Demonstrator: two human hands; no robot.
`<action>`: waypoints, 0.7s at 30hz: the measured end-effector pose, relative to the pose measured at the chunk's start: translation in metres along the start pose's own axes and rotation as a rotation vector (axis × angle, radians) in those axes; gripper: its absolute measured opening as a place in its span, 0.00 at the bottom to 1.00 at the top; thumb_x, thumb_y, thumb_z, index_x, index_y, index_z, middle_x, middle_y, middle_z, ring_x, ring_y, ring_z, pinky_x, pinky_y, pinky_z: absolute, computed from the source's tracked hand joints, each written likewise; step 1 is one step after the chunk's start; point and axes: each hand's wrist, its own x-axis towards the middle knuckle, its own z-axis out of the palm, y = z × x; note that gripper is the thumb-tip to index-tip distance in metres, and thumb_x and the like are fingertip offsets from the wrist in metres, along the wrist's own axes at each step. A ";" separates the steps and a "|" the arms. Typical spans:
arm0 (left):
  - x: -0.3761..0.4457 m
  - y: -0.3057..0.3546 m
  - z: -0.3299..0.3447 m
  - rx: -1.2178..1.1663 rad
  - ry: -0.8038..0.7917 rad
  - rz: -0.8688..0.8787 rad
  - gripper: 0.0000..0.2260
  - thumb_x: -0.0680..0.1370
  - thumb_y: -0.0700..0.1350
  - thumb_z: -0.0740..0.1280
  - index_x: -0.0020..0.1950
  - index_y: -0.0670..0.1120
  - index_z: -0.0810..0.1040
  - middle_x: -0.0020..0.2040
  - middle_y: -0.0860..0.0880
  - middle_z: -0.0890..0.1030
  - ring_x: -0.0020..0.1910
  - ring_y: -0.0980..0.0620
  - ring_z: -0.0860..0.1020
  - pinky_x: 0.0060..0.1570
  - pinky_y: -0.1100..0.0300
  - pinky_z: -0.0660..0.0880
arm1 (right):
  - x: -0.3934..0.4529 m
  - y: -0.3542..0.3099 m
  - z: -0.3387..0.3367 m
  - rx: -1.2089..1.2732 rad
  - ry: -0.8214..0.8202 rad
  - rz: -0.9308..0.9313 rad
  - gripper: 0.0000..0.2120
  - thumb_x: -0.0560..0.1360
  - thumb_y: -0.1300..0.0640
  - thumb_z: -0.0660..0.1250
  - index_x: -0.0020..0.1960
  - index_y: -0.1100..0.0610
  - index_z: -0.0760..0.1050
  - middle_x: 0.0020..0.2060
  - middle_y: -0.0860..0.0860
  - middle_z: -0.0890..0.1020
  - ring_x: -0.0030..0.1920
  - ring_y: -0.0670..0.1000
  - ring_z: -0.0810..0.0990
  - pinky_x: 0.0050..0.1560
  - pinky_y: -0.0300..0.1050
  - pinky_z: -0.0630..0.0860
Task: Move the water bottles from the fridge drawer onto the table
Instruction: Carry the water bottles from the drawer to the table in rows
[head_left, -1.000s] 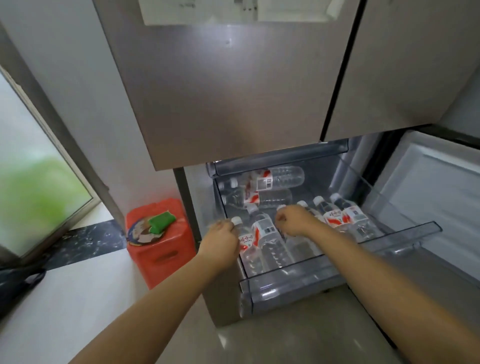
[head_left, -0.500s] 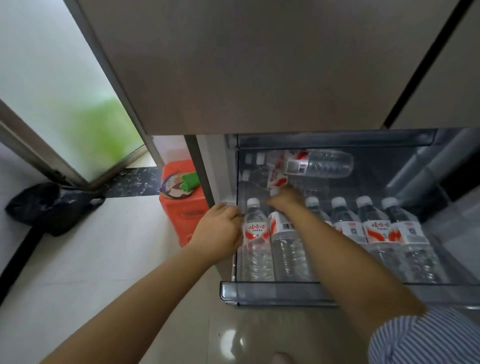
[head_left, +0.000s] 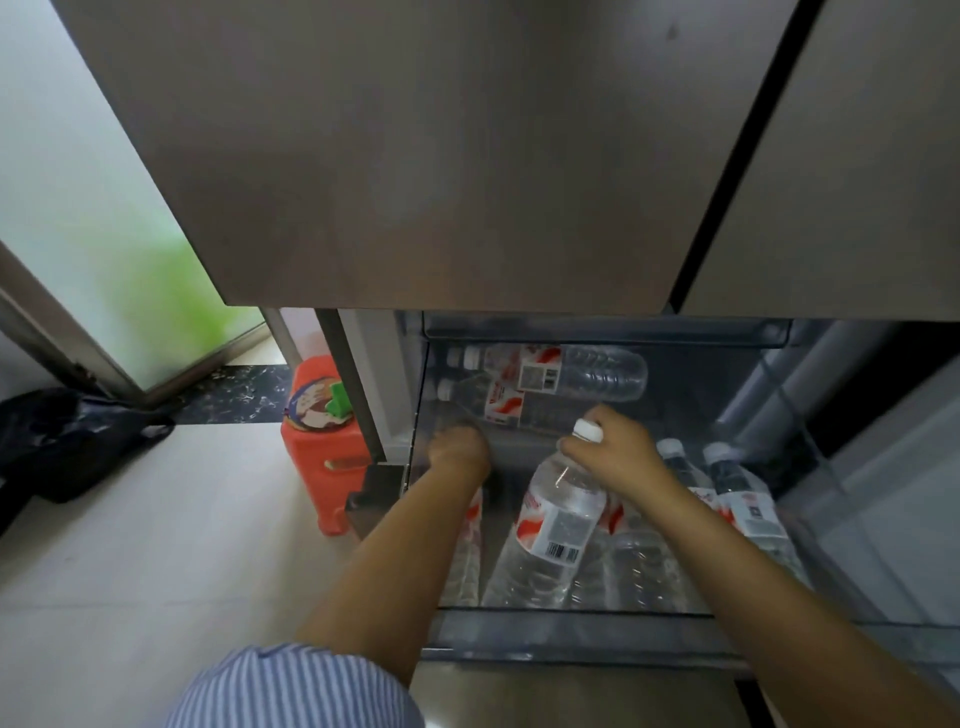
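held bottle (head_left: 550, 525): clear plastic, white cap, red/white label with barcode facing up, tilted with its cap end raised above the others in the fridge drawer (head_left: 571, 631). right hand (head_left: 618, 452) pinches it at the neck just under the cap, fingers curled round it, forearm coming in from lower right. left hand (head_left: 460, 447) is blurred, down at the drawer's left side over another bottle (head_left: 467, 545) lying under the forearm; fingers look curled, but can't tell whether they grip anything. two more bottles (head_left: 737, 499) upright-ish on the right of the drawer, caps toward the back; two stacked bottles (head_left: 550, 371) lie sideways at the rear, caps left. striped sleeve (head_left: 296, 686) at bottom. outside: orange stool (head_left: 324, 457) just left of the fridge, black bag (head_left: 62, 436) on the floor further left
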 end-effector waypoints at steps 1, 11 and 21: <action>0.002 0.002 0.000 -0.029 0.007 -0.006 0.16 0.77 0.43 0.62 0.65 0.41 0.71 0.63 0.41 0.75 0.62 0.44 0.75 0.60 0.53 0.72 | -0.003 0.002 -0.002 -0.006 -0.003 -0.014 0.09 0.72 0.55 0.67 0.38 0.52 0.66 0.31 0.43 0.71 0.33 0.44 0.71 0.30 0.36 0.64; -0.046 -0.007 -0.073 -0.232 0.031 0.181 0.14 0.75 0.48 0.66 0.58 0.44 0.75 0.43 0.51 0.72 0.44 0.52 0.71 0.45 0.60 0.68 | -0.028 -0.016 -0.031 -0.248 -0.203 -0.065 0.13 0.73 0.54 0.64 0.31 0.50 0.67 0.35 0.48 0.74 0.36 0.47 0.73 0.30 0.37 0.64; -0.170 -0.041 -0.108 -0.218 0.251 0.232 0.11 0.73 0.48 0.67 0.49 0.41 0.79 0.47 0.42 0.80 0.45 0.46 0.77 0.42 0.59 0.74 | -0.082 -0.103 -0.026 -0.471 -0.199 -0.272 0.11 0.68 0.55 0.68 0.41 0.64 0.80 0.41 0.59 0.81 0.41 0.56 0.79 0.33 0.45 0.72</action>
